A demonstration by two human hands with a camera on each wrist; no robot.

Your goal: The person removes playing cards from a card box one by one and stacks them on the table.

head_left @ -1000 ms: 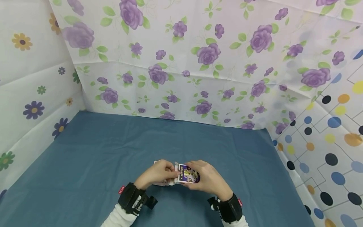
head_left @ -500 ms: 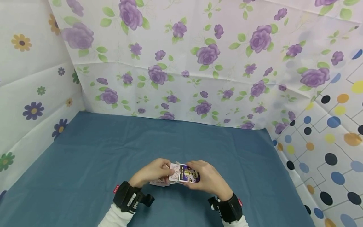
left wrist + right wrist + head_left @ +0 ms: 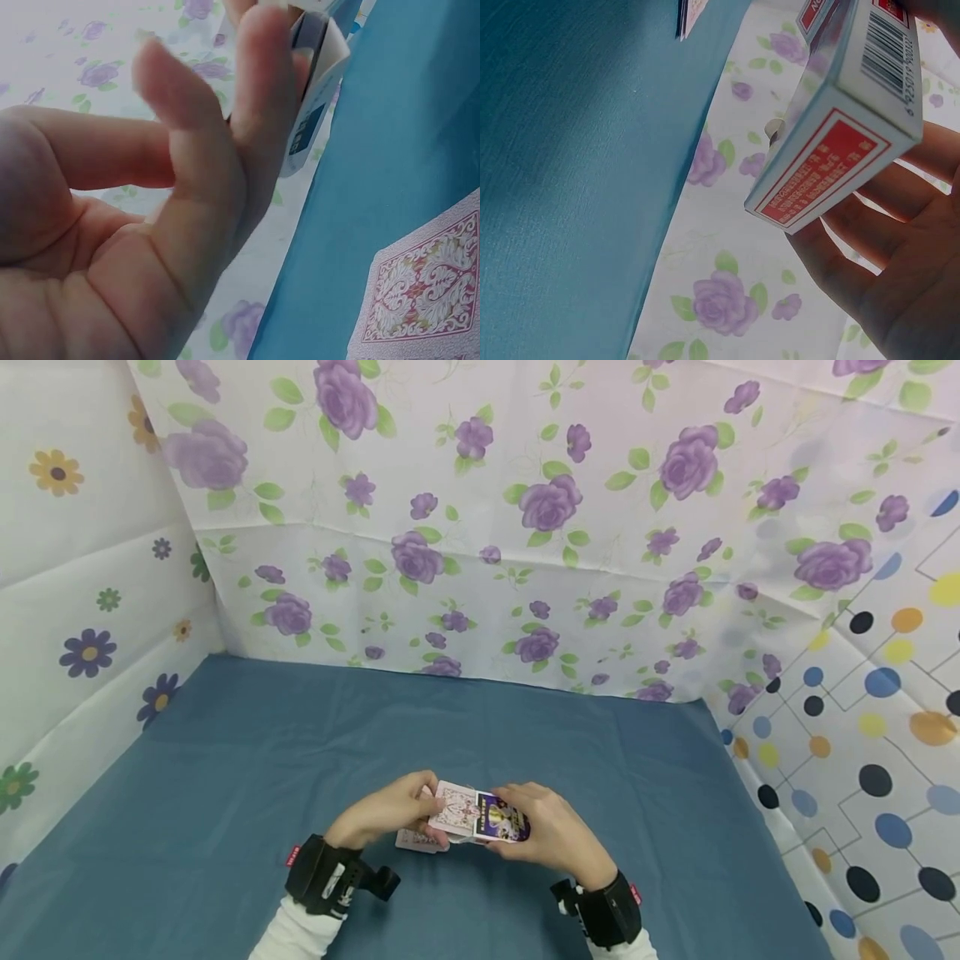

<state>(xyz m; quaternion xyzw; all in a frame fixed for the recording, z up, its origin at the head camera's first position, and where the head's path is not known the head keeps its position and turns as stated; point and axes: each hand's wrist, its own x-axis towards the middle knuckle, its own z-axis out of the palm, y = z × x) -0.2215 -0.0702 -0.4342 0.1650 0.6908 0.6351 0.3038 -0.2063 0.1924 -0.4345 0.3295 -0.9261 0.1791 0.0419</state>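
Note:
My right hand (image 3: 555,831) grips a card box (image 3: 502,819) with a dark purple and yellow face. In the right wrist view the card box (image 3: 825,161) shows a red panel and a barcode. From the box's left end sticks out a stack of playing cards (image 3: 456,810) with a red-patterned back, which my left hand (image 3: 393,812) pinches between thumb and fingers. Under the left hand, more playing cards (image 3: 420,841) lie on the cloth. The left wrist view shows these cards (image 3: 424,289) back up, with the left hand (image 3: 172,202) above and beside them.
A blue cloth (image 3: 337,735) covers the table. Behind it hangs a white curtain (image 3: 480,610) with purple roses. Patterned sheets close off the left and right sides. Black wrist cameras are strapped on both wrists.
My left hand has drawn back to the left with the pinched cards, so more of the stack shows outside the box. The right hand has held the box nearly still.

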